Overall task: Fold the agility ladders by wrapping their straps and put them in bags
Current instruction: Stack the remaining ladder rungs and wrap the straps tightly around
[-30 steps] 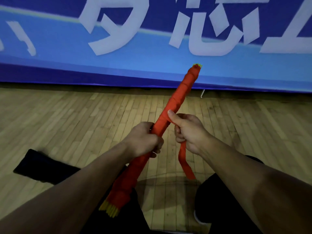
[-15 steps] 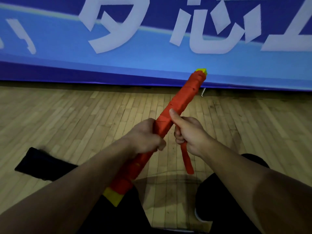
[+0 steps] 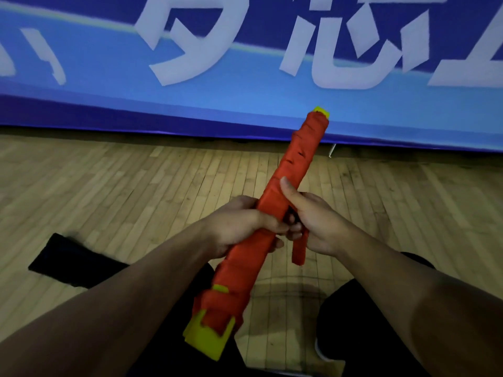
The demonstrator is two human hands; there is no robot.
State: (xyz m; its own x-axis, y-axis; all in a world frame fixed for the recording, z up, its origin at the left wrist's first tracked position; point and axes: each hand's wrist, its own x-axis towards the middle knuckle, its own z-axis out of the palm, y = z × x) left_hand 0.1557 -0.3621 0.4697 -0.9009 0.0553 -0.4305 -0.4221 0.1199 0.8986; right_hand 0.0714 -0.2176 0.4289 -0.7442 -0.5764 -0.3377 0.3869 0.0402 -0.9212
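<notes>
Both grips clamp the strap-wrapped ladder bundle [image 3: 288,186] held slanting above the wooden floor [image 3: 109,186]: left hand [image 3: 239,227] curled around its middle, right hand [image 3: 318,221] thumb pressed along it and fingers pinching the loose red strap end [image 3: 299,248], black bag [image 3: 70,261] lying leftward.

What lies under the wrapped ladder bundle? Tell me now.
Below the agility ladder bundle show wooden floor, the person's dark-clothed legs and a black bag to the left. The left hand grips it; that hand's fingers underneath are mostly hidden.
</notes>
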